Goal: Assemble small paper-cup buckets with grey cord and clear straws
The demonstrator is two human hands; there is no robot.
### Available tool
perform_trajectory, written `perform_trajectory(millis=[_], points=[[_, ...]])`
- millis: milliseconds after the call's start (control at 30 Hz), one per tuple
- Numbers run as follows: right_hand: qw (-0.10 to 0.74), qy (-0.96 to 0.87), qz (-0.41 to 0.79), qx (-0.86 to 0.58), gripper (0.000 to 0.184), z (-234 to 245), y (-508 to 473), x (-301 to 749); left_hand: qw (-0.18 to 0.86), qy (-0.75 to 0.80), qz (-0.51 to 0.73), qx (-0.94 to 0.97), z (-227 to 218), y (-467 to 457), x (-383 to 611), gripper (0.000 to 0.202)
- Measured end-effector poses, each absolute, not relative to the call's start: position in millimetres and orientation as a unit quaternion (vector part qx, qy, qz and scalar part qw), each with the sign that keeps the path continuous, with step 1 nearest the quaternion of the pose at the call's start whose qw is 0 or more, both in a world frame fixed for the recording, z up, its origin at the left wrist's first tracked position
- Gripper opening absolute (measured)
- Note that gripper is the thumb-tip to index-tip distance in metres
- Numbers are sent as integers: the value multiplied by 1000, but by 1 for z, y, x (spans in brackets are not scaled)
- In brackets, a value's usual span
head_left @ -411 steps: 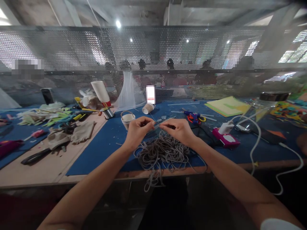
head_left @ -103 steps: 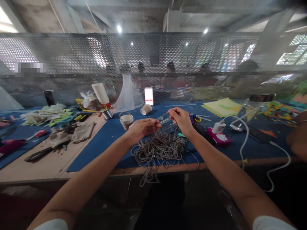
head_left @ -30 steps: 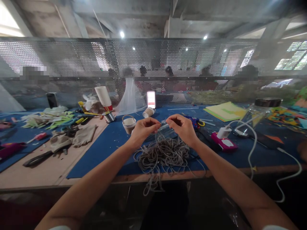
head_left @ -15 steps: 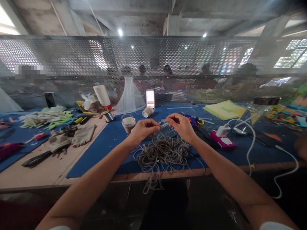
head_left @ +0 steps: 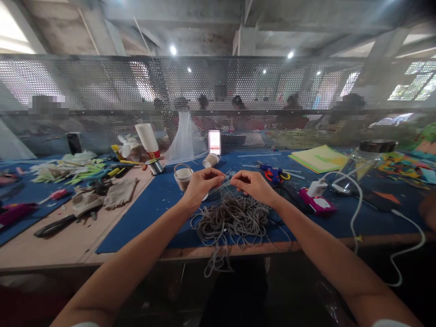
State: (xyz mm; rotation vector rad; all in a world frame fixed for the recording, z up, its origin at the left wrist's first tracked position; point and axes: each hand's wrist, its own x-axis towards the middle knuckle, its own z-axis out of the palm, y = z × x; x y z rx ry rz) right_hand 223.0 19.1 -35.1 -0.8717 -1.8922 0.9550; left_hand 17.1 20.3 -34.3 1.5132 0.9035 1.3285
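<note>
Above the tangled heap of grey cord (head_left: 231,219), left hand (head_left: 201,184) and right hand (head_left: 254,185) both pinch thin clear strands (head_left: 225,184), fingers closed. Heap lies wholly unsorted.

A perforated metal screen (head_left: 102,91) stands along the far edge of the surface (head_left: 68,245), well beyond the left grip (head_left: 200,184) and the right grip (head_left: 254,185). Above it there is a grey concrete ceiling (head_left: 190,20) with beams (head_left: 242,32) and small round lamps (head_left: 173,49). Bright windows (head_left: 410,81) are far off on the side of the right grip. Through the holes, seated people (head_left: 238,111) show dimly. The surface is pale wood, with a blue mat (head_left: 156,204) below both grips.
</note>
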Motion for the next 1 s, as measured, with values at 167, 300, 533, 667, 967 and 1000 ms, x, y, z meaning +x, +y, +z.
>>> perform_trajectory(millis=[167,300,533,667,967,1000], points=[[468,-730,367,-336,29,-31,16,224,418,378,525,638,-37,20,18,17],[515,-710,337,-342,26,-31,17,225,413,387,480,670,-36,17,20,19],[520,-695,312,-386,30,-37,29,230,489,363,473,636,-35,17,18,15],[498,-717,302,-384,30,-38,31,231,542,351,489,587,-35,19,16,16],[487,-786,174,-337,22,-37,28,230,590,316,500,549,-33,18,16,15],[488,-786,180,-334,23,-37,27,229,594,309,502,548,-33,18,15,15]])
